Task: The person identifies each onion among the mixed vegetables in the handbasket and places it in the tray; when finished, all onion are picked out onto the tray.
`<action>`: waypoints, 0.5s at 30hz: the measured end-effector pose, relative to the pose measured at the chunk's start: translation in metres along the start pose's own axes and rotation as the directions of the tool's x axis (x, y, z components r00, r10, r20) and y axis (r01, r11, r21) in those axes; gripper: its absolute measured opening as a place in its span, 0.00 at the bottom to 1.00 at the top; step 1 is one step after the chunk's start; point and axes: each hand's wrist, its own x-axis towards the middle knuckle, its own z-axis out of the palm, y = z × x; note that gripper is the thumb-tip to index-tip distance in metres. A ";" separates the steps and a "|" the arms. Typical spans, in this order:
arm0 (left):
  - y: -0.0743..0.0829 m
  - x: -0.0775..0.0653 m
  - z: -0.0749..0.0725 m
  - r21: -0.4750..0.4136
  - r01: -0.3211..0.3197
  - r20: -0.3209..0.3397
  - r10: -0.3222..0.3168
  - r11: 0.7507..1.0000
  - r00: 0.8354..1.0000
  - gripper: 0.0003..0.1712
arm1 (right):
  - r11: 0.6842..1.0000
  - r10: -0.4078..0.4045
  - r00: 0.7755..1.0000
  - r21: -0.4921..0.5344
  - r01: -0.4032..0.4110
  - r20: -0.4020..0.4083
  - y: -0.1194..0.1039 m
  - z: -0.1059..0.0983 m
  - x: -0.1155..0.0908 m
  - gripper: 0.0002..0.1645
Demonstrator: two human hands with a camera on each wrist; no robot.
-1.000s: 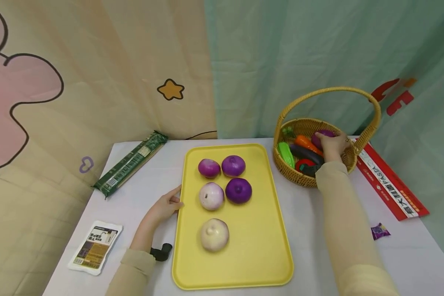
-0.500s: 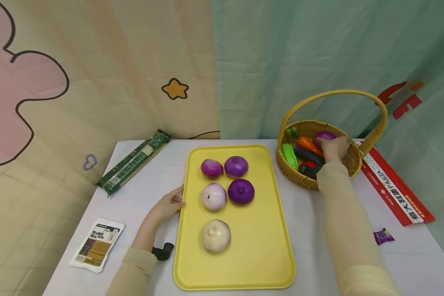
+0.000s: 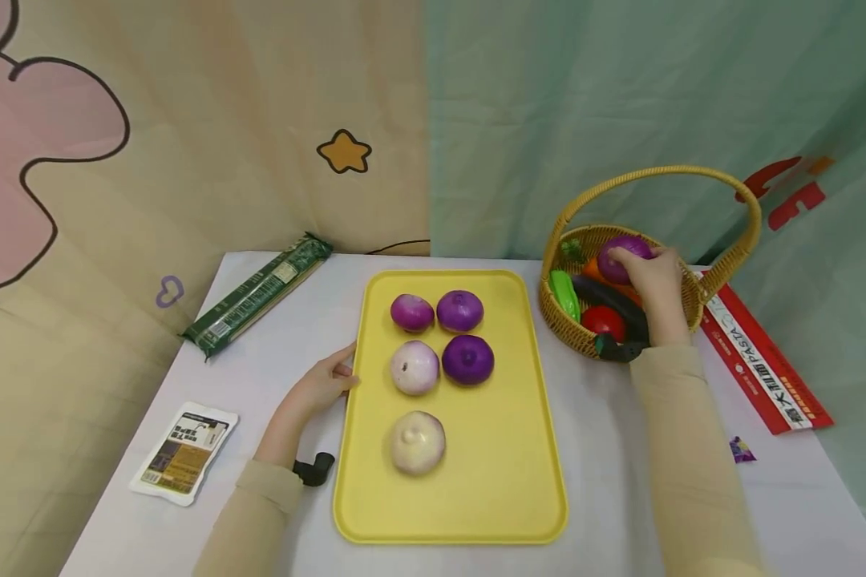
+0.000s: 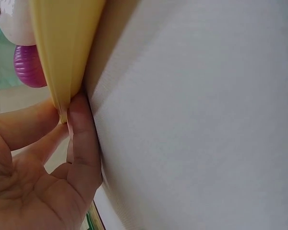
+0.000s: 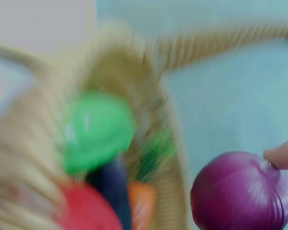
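In the head view my right hand point(image 3: 655, 284) grips a purple onion point(image 3: 624, 255) over the wicker basket point(image 3: 572, 338); a fingertip shows at the top of the onion point(image 5: 240, 194) in the right wrist view. On the left, my left hand point(image 3: 321, 388) pinches the rim of a yellow tray point(image 3: 498, 465), thumb above and fingers beneath the edge in the left wrist view. The tray carries two reddish-purple onions, a dark purple onion point(image 3: 468, 360), a pale purple-white onion point(image 3: 414, 368) and a cream-coloured onion point(image 3: 418, 443).
Inside the basket lie a green pepper point(image 3: 565, 295), an eggplant point(image 3: 606, 296), a tomato point(image 3: 603, 322) and a carrot. Its tall handle arches over the right hand. A red pasta box point(image 3: 765, 361), a green packet point(image 3: 260, 295), a white pouch point(image 3: 185, 453) and a purple wrapper point(image 3: 741, 450) lie around.
My right hand has raised the purple onion from among the basket's vegetables, uncovering more of the tomato and eggplant. The left hand stays at the tray's edge. The head view has shifted slightly.
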 end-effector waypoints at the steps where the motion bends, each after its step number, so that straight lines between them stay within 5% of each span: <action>1: 0.001 0.000 -0.001 0.010 -0.005 0.002 0.005 1.000 1.000 0.38 | 1.000 -0.015 0.998 -0.005 0.016 0.056 0.000 0.000 -0.013 0.60; 5: 0.002 0.002 -0.003 0.027 -0.015 0.014 0.014 1.000 1.000 0.38 | 0.994 -0.090 0.952 -0.037 0.105 0.293 0.005 0.012 -0.070 0.56; 12: 0.000 0.004 -0.004 0.036 -0.015 0.015 0.015 0.999 1.000 0.38 | 0.972 -0.202 0.769 0.025 0.235 0.607 0.041 0.064 -0.146 0.36; 15: 0.000 0.004 -0.004 0.038 -0.014 0.017 0.013 0.999 1.000 0.39 | 0.974 -0.168 0.732 -0.003 0.226 0.660 0.057 0.085 -0.161 0.37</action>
